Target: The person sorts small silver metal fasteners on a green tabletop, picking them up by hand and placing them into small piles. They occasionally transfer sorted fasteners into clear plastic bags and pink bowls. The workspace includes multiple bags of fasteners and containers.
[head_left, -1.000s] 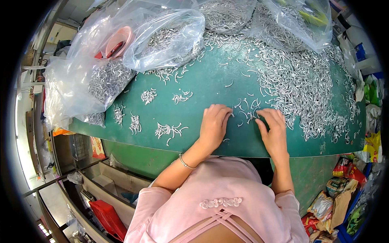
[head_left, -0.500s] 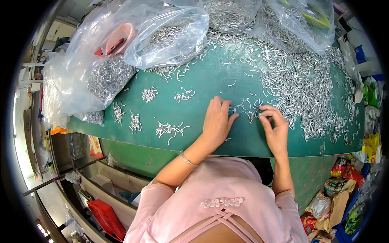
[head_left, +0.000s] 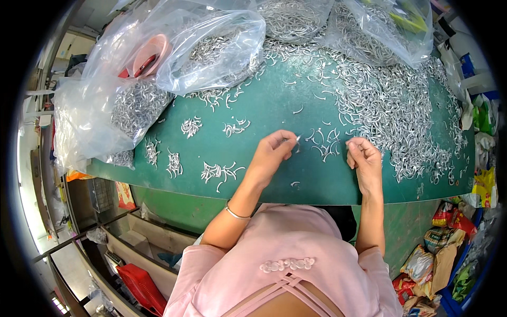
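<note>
My left hand (head_left: 273, 155) is closed in a pinch above the green table, with a small curved silver metal piece (head_left: 298, 142) sticking out from its fingertips. To its right, my right hand (head_left: 364, 158) hovers with thumb and fingers pressed together; whether anything is between them is hidden. A loose cluster of curved metal pieces (head_left: 326, 141) lies between the two hands. Left of my left hand are several small piles, the nearest a spread-out pile (head_left: 219, 170). A large heap of the same pieces (head_left: 391, 111) covers the right side of the table.
Clear plastic bags of metal pieces (head_left: 211, 53) line the table's far side, and another bag (head_left: 137, 103) stands at the left. A pink bowl (head_left: 153, 55) holds a red and black object. Below the table's left edge sit drawers and a red basket (head_left: 140, 288); colourful packages (head_left: 420, 264) lie at right.
My left hand has drawn back to the left, lifting a metal piece. My right hand has pulled away from the loose cluster, slightly to the right.
</note>
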Tool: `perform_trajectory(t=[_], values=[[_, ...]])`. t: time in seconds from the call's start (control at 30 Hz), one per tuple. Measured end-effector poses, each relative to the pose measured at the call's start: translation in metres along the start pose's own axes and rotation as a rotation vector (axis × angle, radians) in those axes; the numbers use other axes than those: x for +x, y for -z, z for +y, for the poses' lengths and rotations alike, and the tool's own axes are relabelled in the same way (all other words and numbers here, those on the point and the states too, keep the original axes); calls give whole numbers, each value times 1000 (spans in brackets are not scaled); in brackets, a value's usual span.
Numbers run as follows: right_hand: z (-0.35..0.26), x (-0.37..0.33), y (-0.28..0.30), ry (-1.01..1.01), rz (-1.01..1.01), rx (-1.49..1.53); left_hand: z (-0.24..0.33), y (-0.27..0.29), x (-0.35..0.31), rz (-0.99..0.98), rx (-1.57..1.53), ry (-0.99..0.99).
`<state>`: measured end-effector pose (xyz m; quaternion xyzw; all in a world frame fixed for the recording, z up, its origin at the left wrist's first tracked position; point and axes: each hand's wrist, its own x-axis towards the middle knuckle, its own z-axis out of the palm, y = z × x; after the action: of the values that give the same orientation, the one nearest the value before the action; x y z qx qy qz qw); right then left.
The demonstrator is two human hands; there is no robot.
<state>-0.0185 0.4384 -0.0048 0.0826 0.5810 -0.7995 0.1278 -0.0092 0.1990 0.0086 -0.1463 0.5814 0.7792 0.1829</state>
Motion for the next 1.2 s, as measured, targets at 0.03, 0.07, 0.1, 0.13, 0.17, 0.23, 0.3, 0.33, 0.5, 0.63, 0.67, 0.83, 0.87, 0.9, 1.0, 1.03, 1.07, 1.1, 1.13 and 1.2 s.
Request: perform_trajectory(t=[0.03,0.07,0.1,0.13,0.17,0.23,0.3,0.33,0.5,0.63,0.67,0.83,0.87,0.9,1.0,1.03,1.07,1.1,1.13,1.2], values=[[-4,-1,-3,-13,14,-39,-7,7,3,-29,-131,14],[-8,-2,-5,-26,27,-80,-10,11,4,-56,-264,28],[-8,-3,-5,1,66,-168,-11,14,5,-69,-313,27],[-8,-3,-4,28,106,-257,-12,16,5,-81,-362,26],[-8,-4,-3,54,146,-346,-12,17,5,-93,-411,26],[-9,-8,-3,260,195,-723,-10,17,4,-105,-447,41],[-11,-14,-3,407,190,-1009,-7,14,4,-102,-432,40],[-9,-14,-5,444,171,-1088,-5,10,4,-91,-401,32],[4,-11,-7,453,143,-1202,-5,0,1,-64,133,-61],[-1,-10,-2,323,96,-620,-13,-16,3,-18,452,-277],[-6,-13,-4,227,83,-359,-13,-20,4,6,559,-352],[-3,-12,-5,144,103,-653,-17,-43,8,30,951,-591],[-1,-11,-9,303,116,-855,-18,-48,8,23,995,-607],[1,-11,-17,360,158,-1006,-18,-52,8,16,1039,-622],[4,-9,-25,378,170,-1245,-25,-56,12,21,1133,-664],[6,-8,-23,414,162,-1243,-26,-55,13,20,1149,-670],[6,-7,-21,449,153,-1241,-27,-54,12,20,1165,-675],[4,-7,-17,393,145,-1220,-27,-51,11,28,1166,-652],[0,-8,-14,304,113,-1086,-26,-48,9,37,1167,-629],[-8,-10,-4,131,50,-816,-25,-44,8,51,1156,-607]])
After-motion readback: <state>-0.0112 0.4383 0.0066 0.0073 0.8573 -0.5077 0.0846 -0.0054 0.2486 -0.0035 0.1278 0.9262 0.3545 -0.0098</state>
